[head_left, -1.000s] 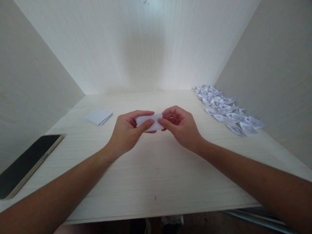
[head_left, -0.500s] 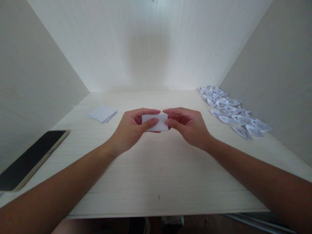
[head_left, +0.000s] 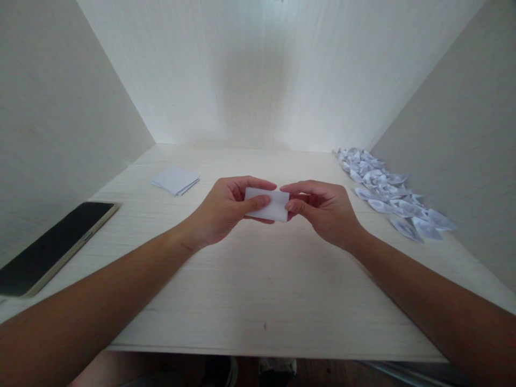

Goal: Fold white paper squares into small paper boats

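A small folded white paper [head_left: 272,205] is held just above the pale wooden desk [head_left: 250,279], in the middle of the view. My left hand [head_left: 226,209] pinches its left end, thumb on the near face. My right hand [head_left: 322,209] pinches its right end between thumb and fingers. Both hands are closed on the paper and meet over the desk's centre.
A small stack of white paper sheets [head_left: 176,179] lies at the back left. A dark phone [head_left: 52,247] rests near the left edge. Several folded paper boats [head_left: 393,193] are heaped along the right wall. Side panels close in the desk on both sides.
The view has drifted slightly, so everything sits a little further right. My right fingertips have slid toward the paper's right end, baring more of it. Both hands keep their grip.
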Demonstrator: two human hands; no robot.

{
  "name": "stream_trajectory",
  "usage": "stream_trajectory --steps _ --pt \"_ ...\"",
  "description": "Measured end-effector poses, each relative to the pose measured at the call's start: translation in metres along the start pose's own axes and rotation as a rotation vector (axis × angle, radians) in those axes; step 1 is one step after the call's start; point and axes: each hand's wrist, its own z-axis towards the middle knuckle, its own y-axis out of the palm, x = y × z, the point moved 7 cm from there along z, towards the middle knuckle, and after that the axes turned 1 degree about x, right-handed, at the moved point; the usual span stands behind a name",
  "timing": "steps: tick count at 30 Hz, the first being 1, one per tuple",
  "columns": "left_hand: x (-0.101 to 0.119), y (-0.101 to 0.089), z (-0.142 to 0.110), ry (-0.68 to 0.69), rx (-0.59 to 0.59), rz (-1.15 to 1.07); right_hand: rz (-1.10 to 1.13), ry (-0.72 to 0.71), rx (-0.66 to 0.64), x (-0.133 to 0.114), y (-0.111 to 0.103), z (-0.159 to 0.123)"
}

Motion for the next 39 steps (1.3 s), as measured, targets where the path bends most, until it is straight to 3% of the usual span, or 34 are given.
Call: stream_trajectory --steps 18,30,39 --pt "0.005 0.011 -0.004 -0.056 -0.101 -0.002 0.03 0.019 0.034 -0.003 0.001 0.0" --pt "0.007 0.01 -0.005 -0.023 -0.077 0.103 -0.023 0.019 0.052 -0.002 0.002 -0.001" --pt "0.01 0.007 -0.007 -0.003 -0.042 0.177 -0.063 -0.09 0.067 -0.011 0.005 -0.003"
